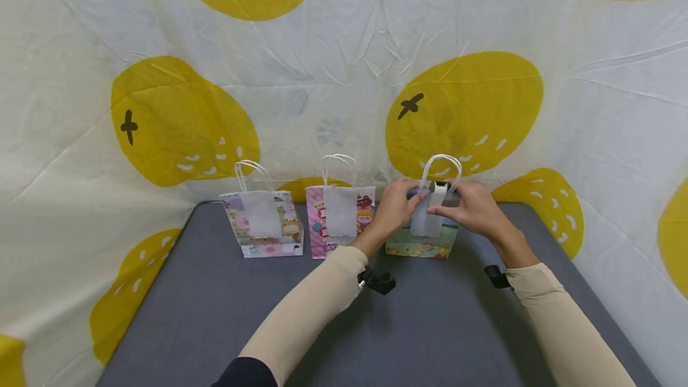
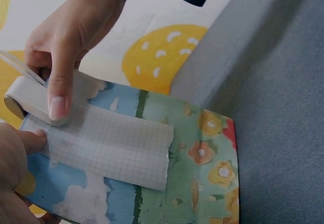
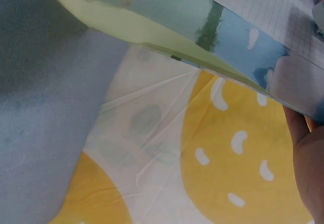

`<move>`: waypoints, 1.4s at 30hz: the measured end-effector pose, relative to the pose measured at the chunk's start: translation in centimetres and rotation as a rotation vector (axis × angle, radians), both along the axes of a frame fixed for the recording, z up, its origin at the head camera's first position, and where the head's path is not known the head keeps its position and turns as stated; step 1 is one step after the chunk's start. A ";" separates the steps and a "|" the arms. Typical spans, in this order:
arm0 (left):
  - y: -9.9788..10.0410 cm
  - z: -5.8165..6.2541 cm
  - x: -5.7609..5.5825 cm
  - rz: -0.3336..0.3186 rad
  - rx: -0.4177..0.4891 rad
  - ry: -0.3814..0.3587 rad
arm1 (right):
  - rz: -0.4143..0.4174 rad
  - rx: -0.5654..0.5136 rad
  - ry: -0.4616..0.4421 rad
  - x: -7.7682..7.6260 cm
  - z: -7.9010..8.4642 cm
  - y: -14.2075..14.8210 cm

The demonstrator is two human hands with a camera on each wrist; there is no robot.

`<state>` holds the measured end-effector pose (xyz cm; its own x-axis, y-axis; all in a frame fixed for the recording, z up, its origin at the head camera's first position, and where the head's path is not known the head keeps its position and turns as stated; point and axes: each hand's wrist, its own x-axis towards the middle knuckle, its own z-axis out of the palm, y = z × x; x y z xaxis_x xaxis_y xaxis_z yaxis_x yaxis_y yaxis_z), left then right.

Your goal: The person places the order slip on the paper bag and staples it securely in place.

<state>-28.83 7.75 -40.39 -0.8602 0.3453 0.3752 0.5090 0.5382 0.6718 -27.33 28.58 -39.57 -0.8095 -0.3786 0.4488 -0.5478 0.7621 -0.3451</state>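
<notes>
The paper bag (image 1: 421, 248) at the right has a blue and green print with flowers, and white rope handles (image 1: 442, 157). A white gridded paper slip (image 2: 116, 148) lies against its front. My left hand (image 1: 396, 208) pinches the bag's upper left edge, with the thumb on the slip. A white stapler (image 1: 439, 193) with a metal end sits over the bag's top edge at the slip. My right hand (image 1: 475, 211) holds it there, its thumb pressing on the stapler in the left wrist view. Some right-hand fingers are hidden behind the bag.
To the left stand a pink paper bag (image 1: 316, 249) and an animal-print paper bag (image 1: 292, 246), each with white handles and a white slip on its front. All are near the back edge of the grey table (image 1: 430, 327). A lemon-print cloth (image 1: 333, 112) hangs behind.
</notes>
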 end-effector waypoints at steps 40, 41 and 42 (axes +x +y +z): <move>-0.1 0.2 0.2 0.012 -0.012 0.012 | 0.198 -0.279 -0.136 0.1 3.4 0.6; -0.1 0.3 0.2 0.012 -0.007 0.011 | 0.209 -0.290 -0.147 0.0 3.3 0.9; -0.2 0.3 0.3 0.012 -0.003 0.009 | 0.230 -0.307 -0.167 0.0 3.2 1.1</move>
